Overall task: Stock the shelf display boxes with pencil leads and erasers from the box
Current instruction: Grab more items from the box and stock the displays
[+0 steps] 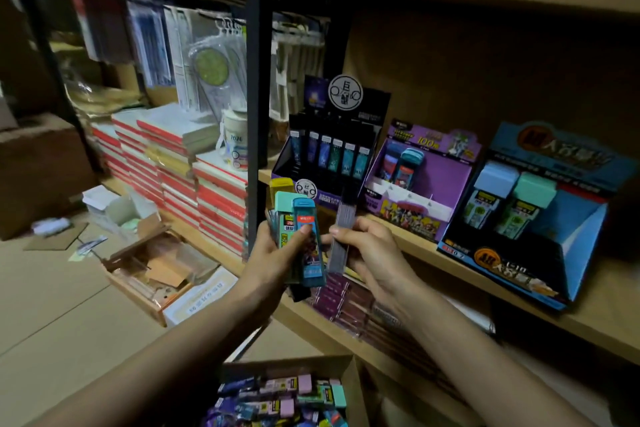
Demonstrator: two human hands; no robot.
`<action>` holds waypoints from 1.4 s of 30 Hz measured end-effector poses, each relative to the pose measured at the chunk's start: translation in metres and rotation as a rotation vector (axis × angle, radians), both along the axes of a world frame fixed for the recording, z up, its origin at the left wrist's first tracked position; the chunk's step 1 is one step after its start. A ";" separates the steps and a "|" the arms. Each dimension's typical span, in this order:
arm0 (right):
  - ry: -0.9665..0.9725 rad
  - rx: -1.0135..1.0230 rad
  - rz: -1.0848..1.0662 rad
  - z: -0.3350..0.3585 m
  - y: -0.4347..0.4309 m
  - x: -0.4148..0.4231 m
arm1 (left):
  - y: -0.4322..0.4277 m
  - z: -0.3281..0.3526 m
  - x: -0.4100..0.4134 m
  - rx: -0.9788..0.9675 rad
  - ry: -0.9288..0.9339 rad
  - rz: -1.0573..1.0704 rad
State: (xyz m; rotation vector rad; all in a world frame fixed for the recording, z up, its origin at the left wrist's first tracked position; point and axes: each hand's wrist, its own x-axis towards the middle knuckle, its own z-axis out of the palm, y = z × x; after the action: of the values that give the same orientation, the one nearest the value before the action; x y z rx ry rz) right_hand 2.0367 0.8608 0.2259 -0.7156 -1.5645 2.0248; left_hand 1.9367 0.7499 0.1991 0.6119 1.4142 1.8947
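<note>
Two grips hold pencil lead cases in front of the wooden shelf (606,315).
Left grip (273,253) clasps a fanned bundle of lead cases (306,239), teal, blue and yellow, its thumb lying across the blue one; right grip (370,250) pinches a slim dark lead case (342,236) upright between thumb and fingers, just beside the bundle. On the shelf behind them stand three display boxes: a black display box (332,149) with a row of lead cases, a purple display box (433,180) with two cases at its left, and a blue display box (585,236) with two capped erasers. Below the arms, a cardboard box (350,378) lies heaped with mixed erasers and lead cases.
</note>
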 end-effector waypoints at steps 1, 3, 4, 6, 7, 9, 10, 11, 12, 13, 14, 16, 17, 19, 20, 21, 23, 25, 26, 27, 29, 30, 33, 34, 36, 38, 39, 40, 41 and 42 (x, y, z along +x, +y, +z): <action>0.002 0.057 -0.019 0.001 0.005 -0.003 | 0.003 0.002 -0.005 0.003 -0.002 0.009; 0.005 0.188 -0.050 0.005 0.012 -0.007 | 0.008 0.003 -0.015 0.017 -0.021 0.030; 0.006 0.243 -0.063 0.007 0.016 -0.010 | 0.010 0.003 -0.020 0.019 -0.026 0.041; 0.010 0.304 -0.074 0.011 0.023 -0.017 | 0.014 0.002 -0.029 0.020 -0.016 0.056; 0.012 0.304 -0.082 0.012 0.027 -0.021 | 0.015 0.002 -0.033 0.020 -0.010 0.061; 0.016 0.233 -0.083 0.016 0.034 -0.031 | 0.017 0.002 -0.041 0.026 -0.004 0.073; 0.021 0.193 -0.086 0.017 0.039 -0.036 | 0.017 0.002 -0.045 0.027 0.000 0.080; 0.028 0.167 -0.091 0.019 0.043 -0.041 | 0.018 0.003 -0.049 0.027 0.004 0.088; 0.039 0.157 -0.099 0.022 0.046 -0.048 | 0.018 0.003 -0.053 0.032 0.007 0.099; 0.051 0.168 -0.099 0.026 0.048 -0.054 | 0.017 0.004 -0.058 0.042 0.007 0.108; 0.067 0.190 -0.094 0.030 0.051 -0.061 | 0.016 0.005 -0.062 0.052 0.007 0.113; 0.104 0.233 -0.082 0.043 0.056 -0.077 | 0.013 0.005 -0.068 0.052 0.015 0.115; 0.117 0.244 -0.084 0.049 0.060 -0.085 | 0.012 0.004 -0.071 0.048 0.016 0.117; 0.108 0.336 -0.124 0.060 0.071 -0.101 | 0.009 0.003 -0.075 0.045 0.008 0.124; 0.069 0.438 -0.162 0.065 0.077 -0.108 | 0.008 0.003 -0.078 0.040 0.002 0.123; 0.029 0.547 -0.195 0.068 0.083 -0.115 | 0.007 0.003 -0.080 0.037 -0.009 0.124; -0.021 0.732 -0.238 0.074 0.093 -0.129 | 0.005 0.002 -0.085 0.037 -0.049 0.136; -0.039 0.870 -0.267 0.074 0.102 -0.141 | 0.004 0.001 -0.089 0.046 -0.096 0.153; -0.054 0.921 -0.278 0.072 0.105 -0.147 | 0.003 0.002 -0.090 0.049 -0.106 0.156; -0.071 0.956 -0.284 0.070 0.109 -0.151 | 0.003 0.002 -0.091 0.048 -0.106 0.153; -0.100 0.979 -0.277 0.063 0.112 -0.157 | 0.001 0.002 -0.093 0.042 -0.105 0.147; -0.109 0.981 -0.272 0.059 0.113 -0.159 | 0.001 0.001 -0.094 0.039 -0.105 0.149; -0.123 0.979 -0.290 0.052 0.117 -0.159 | 0.000 -0.002 -0.094 0.021 -0.096 0.145; -0.125 0.964 -0.296 0.051 0.118 -0.160 | 0.000 -0.003 -0.094 0.016 -0.094 0.141; -0.126 0.920 -0.290 0.051 0.119 -0.161 | 0.000 -0.004 -0.092 0.010 -0.091 0.133; -0.134 0.890 -0.283 0.052 0.119 -0.164 | 0.002 -0.004 -0.091 0.010 -0.097 0.125; -0.137 0.874 -0.281 0.052 0.119 -0.165 | 0.003 -0.004 -0.090 0.010 -0.100 0.121; -0.141 0.856 -0.280 0.053 0.118 -0.166 | 0.004 -0.004 -0.089 0.010 -0.099 0.118; -0.149 0.843 -0.279 0.054 0.119 -0.166 | 0.005 -0.003 -0.088 0.008 -0.097 0.116; -0.163 0.837 -0.279 0.055 0.119 -0.167 | 0.006 -0.002 -0.087 0.007 -0.093 0.116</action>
State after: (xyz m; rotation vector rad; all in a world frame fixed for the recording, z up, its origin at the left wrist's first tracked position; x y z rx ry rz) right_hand 1.8695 0.9799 0.2813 -0.7006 -2.0413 0.9783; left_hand 1.8498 0.7555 0.1968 0.4469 1.4108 1.9923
